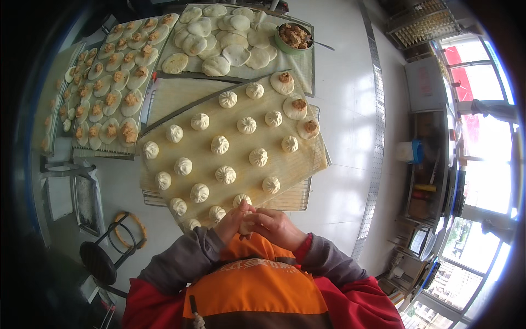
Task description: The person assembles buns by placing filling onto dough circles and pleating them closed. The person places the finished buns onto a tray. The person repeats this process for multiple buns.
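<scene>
My left hand (pixel 232 222) and my right hand (pixel 275 227) meet at the near edge of a cloth-lined tray (pixel 298 178). Between them is a bun (pixel 247 226), mostly covered by the fingers. The left hand cups it, while the right fingers close on its top. Rows of pleated, closed buns (pixel 225 175) sit on the tray beyond my hands. At the tray's far right corner lie 3 flat dough rounds (pixel 296 108) topped with brown filling.
A tray of filling-topped dough rounds (pixel 111 98) stands at the far left. Plain dough rounds (pixel 217 66) overlap on another tray at the back, beside a green bowl of filling (pixel 296 37) with a utensil handle sticking out. A black stool (pixel 98 261) is at left; shelving (pixel 427 164) lines the right.
</scene>
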Available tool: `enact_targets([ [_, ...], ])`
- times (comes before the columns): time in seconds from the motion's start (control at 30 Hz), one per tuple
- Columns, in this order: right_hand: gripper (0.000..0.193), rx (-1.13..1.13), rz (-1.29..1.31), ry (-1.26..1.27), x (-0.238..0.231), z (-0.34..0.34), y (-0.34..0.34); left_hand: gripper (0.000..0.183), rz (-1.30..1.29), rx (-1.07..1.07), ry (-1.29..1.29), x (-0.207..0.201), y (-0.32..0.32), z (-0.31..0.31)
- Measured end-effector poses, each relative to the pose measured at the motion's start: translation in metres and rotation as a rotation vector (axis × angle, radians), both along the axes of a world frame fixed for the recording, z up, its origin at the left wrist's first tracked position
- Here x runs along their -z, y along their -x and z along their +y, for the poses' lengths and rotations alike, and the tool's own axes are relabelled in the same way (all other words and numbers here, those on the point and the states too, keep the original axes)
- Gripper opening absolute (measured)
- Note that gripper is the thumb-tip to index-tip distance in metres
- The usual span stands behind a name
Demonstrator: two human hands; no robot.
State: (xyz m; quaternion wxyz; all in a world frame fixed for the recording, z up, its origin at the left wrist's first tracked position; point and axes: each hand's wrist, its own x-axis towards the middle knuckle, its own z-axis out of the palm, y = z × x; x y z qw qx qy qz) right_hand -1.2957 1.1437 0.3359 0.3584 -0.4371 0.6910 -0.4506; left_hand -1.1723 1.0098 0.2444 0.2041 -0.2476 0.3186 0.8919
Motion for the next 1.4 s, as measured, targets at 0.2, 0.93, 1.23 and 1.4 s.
enact_targets([
  [0.2, 0.029, -0.272, 0.118, 0.003, 0.016, 0.048, 0.062, 0.070, 0.021, 0.251, 0.038, 0.012, 0.049, 0.036],
  [0.93, 0.049, 0.515, 0.460, -0.025, 0.132, 0.123, 0.180, 0.017, 0.168, -0.158, 1.115, 0.009, 0.214, 0.047],
  [1.23, 0.021, 0.686, 0.152, -0.477, 0.150, 0.126, 0.205, 0.046, 0.176, 0.060, 1.660, 0.068, 0.326, 0.057],
  [1.4, 0.020, 0.871, -0.212, -0.266, 0.159, 0.125, 0.205, 0.050, 0.041, -0.165, 1.633, 0.097, 0.327, 0.062],
])
